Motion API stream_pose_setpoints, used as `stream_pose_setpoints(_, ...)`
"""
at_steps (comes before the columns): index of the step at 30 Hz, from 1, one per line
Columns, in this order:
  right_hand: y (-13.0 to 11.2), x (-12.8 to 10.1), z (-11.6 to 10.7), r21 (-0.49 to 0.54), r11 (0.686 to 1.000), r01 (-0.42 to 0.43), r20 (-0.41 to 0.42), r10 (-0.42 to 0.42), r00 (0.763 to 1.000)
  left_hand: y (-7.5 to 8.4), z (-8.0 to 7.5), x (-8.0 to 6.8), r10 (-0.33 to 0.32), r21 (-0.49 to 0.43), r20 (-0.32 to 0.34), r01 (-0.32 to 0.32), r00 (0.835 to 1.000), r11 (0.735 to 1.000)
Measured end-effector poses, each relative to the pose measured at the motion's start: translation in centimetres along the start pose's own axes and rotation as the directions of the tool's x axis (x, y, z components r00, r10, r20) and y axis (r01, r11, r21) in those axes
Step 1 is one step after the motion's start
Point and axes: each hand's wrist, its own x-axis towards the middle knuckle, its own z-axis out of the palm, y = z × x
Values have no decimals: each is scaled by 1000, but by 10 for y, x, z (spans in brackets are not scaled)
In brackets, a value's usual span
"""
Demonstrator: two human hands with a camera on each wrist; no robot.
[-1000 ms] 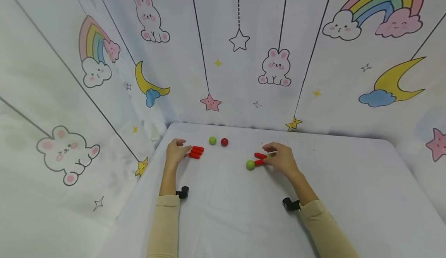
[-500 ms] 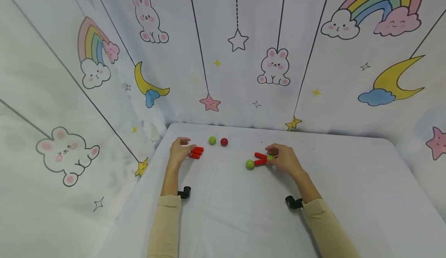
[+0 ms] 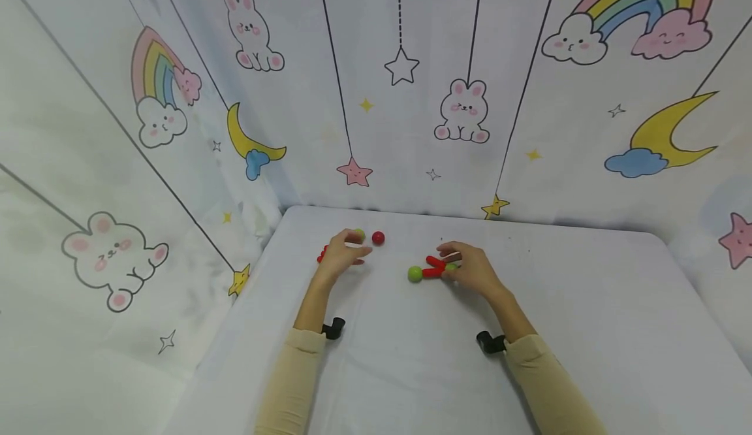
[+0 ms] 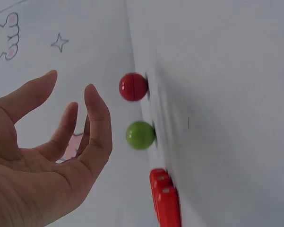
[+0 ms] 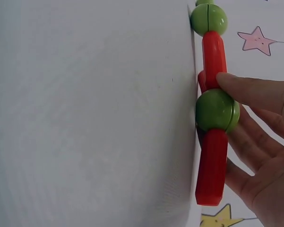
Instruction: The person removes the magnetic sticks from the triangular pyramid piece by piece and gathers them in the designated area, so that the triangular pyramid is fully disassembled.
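Observation:
My left hand (image 3: 337, 258) is in the air with fingers loosely curved and nothing between them. Near it, a loose green ball (image 4: 141, 135) and a red ball (image 4: 133, 86) sit on the table, beside several red rods (image 4: 167, 203) lying together; in the head view the hand partly covers the rods and green ball. My right hand (image 3: 472, 270) holds a joined piece of red rods and green balls. Its thumb presses on a red rod (image 5: 214, 59) at the middle green ball (image 5: 217, 111). Another green ball (image 3: 415, 273) tips the piece; a further red rod (image 5: 211, 168) points the other way.
A white-covered table (image 3: 399, 350) lies under both hands. Behind and to the left hangs a white curtain (image 3: 399, 128) printed with bunnies, stars and rainbows, meeting the table's far edge. A black wrist camera (image 3: 335, 328) is strapped to the left arm, another black camera (image 3: 489, 342) to the right.
My left hand has left the red rods and moved right, towards the loose balls. The right hand has shifted slightly left with the rod-and-ball piece. The loose balls have stayed put.

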Motion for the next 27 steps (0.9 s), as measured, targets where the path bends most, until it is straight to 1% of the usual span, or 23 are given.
stream_pose_setpoints(2, 1, 0, 0, 5, 1000, 1, 5, -1, 1000, 0, 13, -1, 0, 17, 78, -1, 997, 1000)
stream_pose_setpoints(5, 2, 0, 1, 5, 1000, -2, 6, 2, 1000, 0, 34, -1, -22, 42, 182, 14, 983, 999)
stream_pose_setpoints(8, 3, 0, 1, 8, 1000, -4, 4, 4, 1000, 1, 52, 1, -50, 52, 239, 38, 970, 998)
stream_pose_setpoints(11, 3, 1, 2, 18, 1000, -13, 0, 13, 1000, 2, 65, 6, -63, 56, 252, 50, 966, 997)
stream_pose_setpoints(13, 3, 1, 3, 25, 1000, -8, -5, 8, 1000, 1, 72, 9, -68, 75, 252, 50, 965, 996)
stream_pose_setpoints(17, 2, 2, 7, 32, 998, 44, -29, -44, 999, -1, 82, 13, -74, 151, 242, 38, 967, 988)
stream_pose_setpoints(21, -1, 4, 11, 28, 995, 101, -28, -100, 995, -4, 86, 14, -72, 212, 222, 24, 972, 977)
stream_pose_setpoints(25, -2, 4, 14, 33, 991, 133, -8, -133, 991, -5, 86, 15, -61, 227, 211, 12, 976, 974)
stream_pose_setpoints(27, -2, 5, 14, 51, 990, 133, -2, -133, 991, -4, 87, 15, -60, 217, 212, 13, 975, 976)
